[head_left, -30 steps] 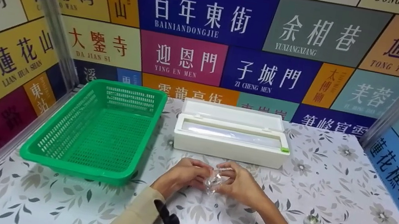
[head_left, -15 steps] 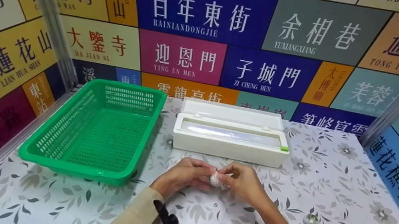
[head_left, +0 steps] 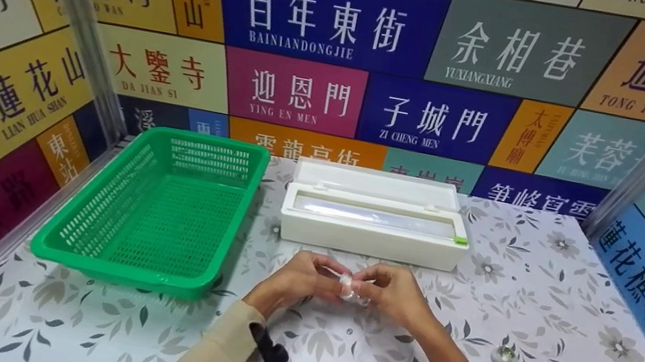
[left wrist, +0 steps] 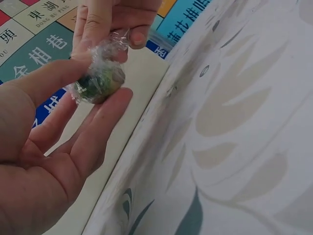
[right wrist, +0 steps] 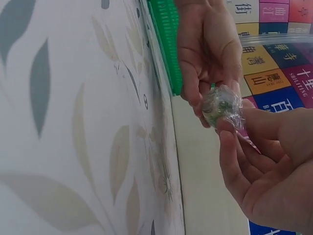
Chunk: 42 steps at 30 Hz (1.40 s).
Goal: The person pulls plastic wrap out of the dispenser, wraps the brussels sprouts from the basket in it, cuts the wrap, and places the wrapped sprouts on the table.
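Note:
A small round greenish thing wrapped in crinkled clear plastic film (left wrist: 102,84) is held between both hands over the table. My left hand (head_left: 304,277) pinches it between thumb and fingers. From the other side, my right hand (head_left: 397,290) grips the loose film with thumb and fingertips. In the right wrist view the wrapped thing (right wrist: 220,105) sits between the fingertips of both hands. What lies under the film is blurred. Just behind the hands stands a long white cling film dispenser (head_left: 374,243), its lid up and a roll of film showing inside.
A green plastic basket (head_left: 200,286) stands on the left, with nothing seen in it. Right of the hands, another small film-wrapped ball (head_left: 505,357) lies on the flower-patterned tablecloth (head_left: 564,300). A bright green piece (head_left: 460,240) sits at the dispenser's right end.
The loose film, spread and glinting between the hands a second ago, is now gathered close around the small thing. Fingertips have drawn nearer together. Basket, dispenser and other ball have not moved.

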Available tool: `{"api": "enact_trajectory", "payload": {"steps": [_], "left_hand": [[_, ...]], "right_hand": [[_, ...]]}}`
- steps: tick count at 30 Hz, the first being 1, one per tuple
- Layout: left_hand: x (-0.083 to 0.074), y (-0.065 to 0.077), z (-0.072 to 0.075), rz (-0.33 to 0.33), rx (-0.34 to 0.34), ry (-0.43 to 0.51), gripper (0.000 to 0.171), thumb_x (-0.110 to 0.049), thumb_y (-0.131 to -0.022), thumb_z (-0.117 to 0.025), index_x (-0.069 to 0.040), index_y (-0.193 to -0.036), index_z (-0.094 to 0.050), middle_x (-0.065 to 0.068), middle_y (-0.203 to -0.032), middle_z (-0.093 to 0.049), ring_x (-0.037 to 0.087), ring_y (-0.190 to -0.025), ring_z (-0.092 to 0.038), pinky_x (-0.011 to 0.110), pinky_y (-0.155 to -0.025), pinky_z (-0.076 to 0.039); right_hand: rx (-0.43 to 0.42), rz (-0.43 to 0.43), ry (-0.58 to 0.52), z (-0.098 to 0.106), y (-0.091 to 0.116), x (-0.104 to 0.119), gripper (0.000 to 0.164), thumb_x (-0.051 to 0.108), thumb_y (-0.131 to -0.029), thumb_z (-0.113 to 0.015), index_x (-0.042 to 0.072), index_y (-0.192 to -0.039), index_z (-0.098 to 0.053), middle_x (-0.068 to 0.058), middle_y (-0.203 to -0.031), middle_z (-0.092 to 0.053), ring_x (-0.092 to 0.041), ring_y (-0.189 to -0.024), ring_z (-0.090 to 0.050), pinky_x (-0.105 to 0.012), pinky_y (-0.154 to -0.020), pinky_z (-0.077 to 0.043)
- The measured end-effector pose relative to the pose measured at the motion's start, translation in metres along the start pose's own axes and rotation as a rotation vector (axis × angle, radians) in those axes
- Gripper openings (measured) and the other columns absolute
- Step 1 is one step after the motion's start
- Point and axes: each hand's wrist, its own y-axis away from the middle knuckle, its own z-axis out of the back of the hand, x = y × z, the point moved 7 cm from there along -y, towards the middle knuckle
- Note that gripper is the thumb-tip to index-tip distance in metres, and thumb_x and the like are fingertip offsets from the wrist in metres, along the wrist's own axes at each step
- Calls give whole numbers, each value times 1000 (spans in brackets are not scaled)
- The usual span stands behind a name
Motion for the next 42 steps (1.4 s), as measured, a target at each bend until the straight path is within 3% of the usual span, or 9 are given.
{"api": "enact_trajectory", "payload": {"steps": [4,6,12,17,25,31,36,39,42], "left_hand": [[3,0,4,13,-17,-6,32,0,-79,-78,6,-111,-72,13,-96,-76,20,-77,-74,37,-79,-63],[5,1,5,24,-21,1,32,1,-80,-77,6,-111,-71,14,-97,-76,22,-80,-75,39,-81,-63],[7,1,1,47,4,18,32,3,-82,-74,5,-114,-70,14,-98,-76,30,-85,-76,41,-81,-63],[9,1,1,48,8,42,31,1,-83,-73,5,-114,-70,15,-102,-76,34,-86,-76,42,-81,-63],[8,4,2,30,-49,23,31,-2,-80,-78,4,-110,-73,19,-106,-76,30,-81,-77,40,-77,-63],[6,4,1,11,-79,22,30,-1,-80,-77,7,-109,-72,23,-103,-75,32,-81,-77,40,-76,-63],[6,3,1,7,-106,31,30,-3,-80,-78,6,-109,-73,22,-109,-74,34,-82,-77,38,-77,-63],[5,2,4,-3,-150,13,30,-5,-80,-79,4,-108,-73,20,-112,-74,31,-81,-77,36,-77,-63],[6,2,6,7,-177,4,32,-7,-79,-80,4,-109,-73,19,-112,-74,27,-82,-77,36,-78,-63]], "right_hand": [[117,43,113,-2,3,4,35,6,-83,-79,-1,-115,-68,-20,-110,-72,-20,-88,-70,-21,-71,-57],[130,48,174,-2,5,7,39,4,-81,-80,3,-118,-68,-17,-109,-71,-23,-91,-70,-23,-72,-57],[7,42,192,6,2,7,18,2,-80,-80,4,-98,-76,-15,-88,-76,-14,-76,-69,-21,-64,-55],[-55,20,143,8,0,3,12,7,-80,-82,4,-91,-78,-14,-87,-77,-9,-73,-68,-19,-62,-55],[-82,157,177,7,1,12,10,-1,-82,-76,4,-91,-80,-15,-89,-76,-6,-71,-64,-17,-60,-54],[-139,13,37,10,-1,3,23,4,-83,-78,-1,-105,-75,-16,-92,-76,-8,-75,-68,-17,-64,-54],[-245,-116,128,14,3,-3,13,15,-82,-83,5,-87,-77,-3,-73,-72,-7,-63,-60,-18,-55,-47],[-237,-120,188,12,4,-2,11,19,-86,-79,9,-81,-79,-1,-69,-71,-7,-58,-55,-19,-52,-44],[-188,-78,179,7,3,0,12,17,-90,-74,8,-89,-81,-7,-80,-76,-9,-66,-61,-18,-58,-48]]}}
